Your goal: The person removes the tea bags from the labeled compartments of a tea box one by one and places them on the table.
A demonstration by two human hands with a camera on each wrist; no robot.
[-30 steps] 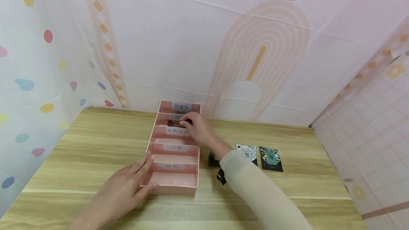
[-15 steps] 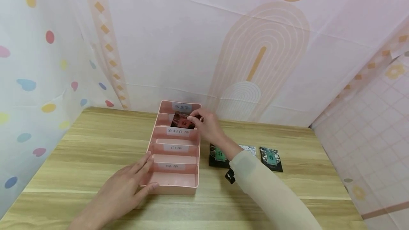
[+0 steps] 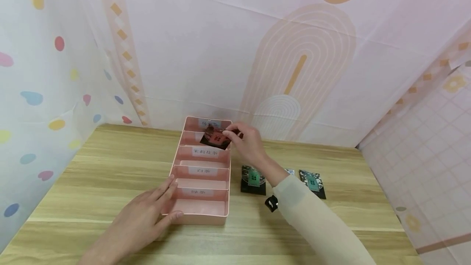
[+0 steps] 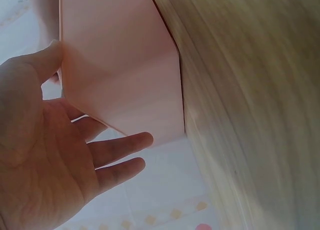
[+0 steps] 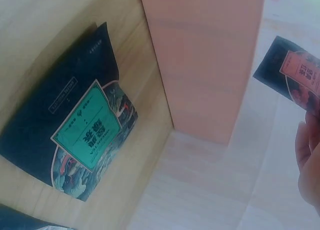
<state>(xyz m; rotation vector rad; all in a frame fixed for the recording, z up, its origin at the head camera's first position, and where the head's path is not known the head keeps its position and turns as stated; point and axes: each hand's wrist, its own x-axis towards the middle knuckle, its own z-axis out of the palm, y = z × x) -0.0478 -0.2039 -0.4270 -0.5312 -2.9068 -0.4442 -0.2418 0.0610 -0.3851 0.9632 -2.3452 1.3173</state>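
My right hand (image 3: 247, 142) pinches a dark tea sachet (image 3: 216, 137) with a red label by its right edge, tilted above the second compartment from the back of a pink divided box (image 3: 200, 219). In the right wrist view the sachet (image 5: 285, 64) shows beyond the box wall (image 5: 200, 64). The box has several compartments, each with a white label. My left hand (image 3: 145, 212) rests at its near left corner, thumb at the near end. Seen from the left wrist, its fingers (image 4: 120, 149) are extended along the pink wall (image 4: 130, 69).
To the right of the box, a green-labelled tea sachet (image 3: 253, 183) lies on the wooden table (image 3: 228, 242). A floral sachet (image 3: 290, 171) is mostly behind my right wrist, and another sachet (image 3: 312, 183) lies farther right. Patterned cloth (image 3: 206, 52) hangs behind the table.
My right hand has moved right and a little back with the red-labelled tea sachet, which has come up from the second compartment and tilted. The left hand and box stay put.
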